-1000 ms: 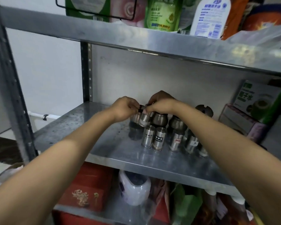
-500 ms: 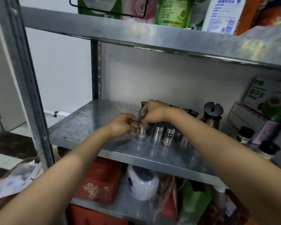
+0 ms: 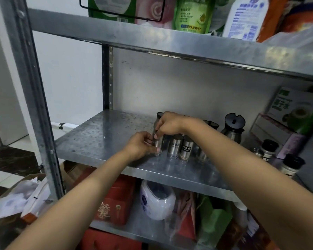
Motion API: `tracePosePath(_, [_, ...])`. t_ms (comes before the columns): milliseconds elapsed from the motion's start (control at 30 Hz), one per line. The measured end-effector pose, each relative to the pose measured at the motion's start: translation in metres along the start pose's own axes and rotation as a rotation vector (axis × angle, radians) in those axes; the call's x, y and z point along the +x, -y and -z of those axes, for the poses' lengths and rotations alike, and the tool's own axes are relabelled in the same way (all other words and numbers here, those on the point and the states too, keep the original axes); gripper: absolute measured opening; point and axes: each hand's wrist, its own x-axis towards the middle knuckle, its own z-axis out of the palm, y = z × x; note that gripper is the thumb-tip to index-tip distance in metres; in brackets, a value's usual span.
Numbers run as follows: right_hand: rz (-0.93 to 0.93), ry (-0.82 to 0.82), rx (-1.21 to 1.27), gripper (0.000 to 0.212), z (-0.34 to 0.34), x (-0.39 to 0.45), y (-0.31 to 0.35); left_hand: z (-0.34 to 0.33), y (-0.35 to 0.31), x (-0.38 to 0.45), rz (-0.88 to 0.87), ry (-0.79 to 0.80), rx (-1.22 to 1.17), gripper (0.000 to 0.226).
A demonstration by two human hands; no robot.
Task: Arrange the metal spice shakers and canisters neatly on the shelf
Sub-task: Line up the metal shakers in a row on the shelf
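At frame centre on the grey metal shelf (image 3: 105,141), the left hand (image 3: 139,147) and right hand (image 3: 167,124) are both pinching a small cylindrical steel spice shaker (image 3: 158,144); it is likely light, rigid and slick, best gripped around its sides.

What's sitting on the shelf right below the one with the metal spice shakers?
Under the middle shelf sit a red box, a white rounded appliance, a clear plastic bag and a green bag. The forearms cover the ends of that lower shelf.
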Motion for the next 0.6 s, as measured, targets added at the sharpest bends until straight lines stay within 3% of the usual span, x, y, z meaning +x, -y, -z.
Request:
tracePosePath(133, [-0.015, -0.009, -0.043, 0.029, -0.001, -0.001, 0.007, -0.007, 0.006, 0.001, 0.021, -0.058, -0.003, 0.043])
tracePosePath(333, [-0.012, -0.021, -0.175, 0.035, -0.001, -0.005, 0.016, -0.018, 0.008, 0.003, -0.001, -0.203, 0.095, 0.046])
tracePosePath(467, [-0.021, -0.014, -0.241, 0.041, 0.001, -0.009, 0.019, -0.018, 0.009, 0.005, -0.031, -0.186, 0.123, 0.038])
tracePosePath(600, [0.008, -0.023, -0.132, 0.017, 0.007, -0.012, 0.011, -0.017, 0.014, 0.005, -0.058, -0.119, 0.104, 0.041])
